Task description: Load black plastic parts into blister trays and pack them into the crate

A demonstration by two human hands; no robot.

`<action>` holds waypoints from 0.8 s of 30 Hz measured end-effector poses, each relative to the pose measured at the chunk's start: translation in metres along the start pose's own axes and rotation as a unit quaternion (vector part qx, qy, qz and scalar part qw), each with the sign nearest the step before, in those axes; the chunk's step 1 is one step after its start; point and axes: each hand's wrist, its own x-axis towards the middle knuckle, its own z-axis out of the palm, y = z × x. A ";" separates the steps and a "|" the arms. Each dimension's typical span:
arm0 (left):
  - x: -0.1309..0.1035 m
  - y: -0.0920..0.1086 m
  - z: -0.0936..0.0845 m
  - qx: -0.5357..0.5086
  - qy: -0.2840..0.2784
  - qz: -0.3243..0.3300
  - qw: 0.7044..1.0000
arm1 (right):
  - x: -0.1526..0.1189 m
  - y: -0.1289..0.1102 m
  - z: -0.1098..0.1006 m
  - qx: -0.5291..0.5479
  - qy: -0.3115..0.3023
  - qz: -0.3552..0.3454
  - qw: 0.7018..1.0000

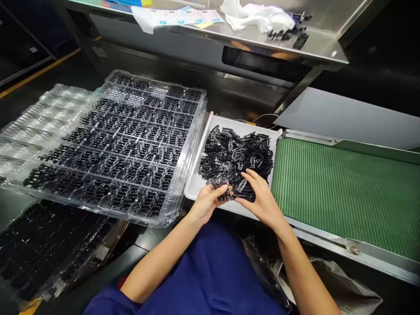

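Note:
A white tray point(193, 186) holds a heap of small black plastic parts point(234, 151). Over the tray's front edge, my left hand point(208, 201) grips a short row of black parts point(225, 192) between thumb and fingers. My right hand point(259, 197) is just to the right of that row, its thumb and fingers apart and curved over the heap, with nothing visibly held. To the left lies a clear compartmented tray point(185, 162); most of its compartments contain rows of similar black parts, and a couple near the back look bare.
A green conveyor belt point(344, 188) runs to the right. Clear trays point(42, 116) lie at far left, with filled ones point(49, 245) lower down. The metal shelf point(243, 39) above carries papers, a white cloth point(256, 17) and black parts. A pale bag point(341, 284) is below the belt.

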 end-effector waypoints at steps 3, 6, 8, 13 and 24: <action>0.002 -0.002 0.003 0.023 -0.015 -0.011 1.000 | 0.002 -0.014 -0.015 0.041 -0.066 -0.126 0.989; -0.004 0.003 0.005 0.046 -0.049 -0.020 0.998 | 0.002 -0.027 -0.030 0.036 -0.085 -0.169 0.981; -0.011 0.007 0.006 0.033 -0.082 -0.036 0.995 | 0.000 -0.029 -0.033 0.073 -0.070 -0.157 0.982; -0.031 0.017 0.007 -0.059 -0.149 -0.099 0.982 | -0.010 -0.031 -0.020 0.276 -0.008 -0.112 0.955; -0.056 0.042 -0.010 -0.003 -0.205 -0.128 0.970 | -0.017 -0.062 -0.028 0.144 -0.024 -0.167 0.975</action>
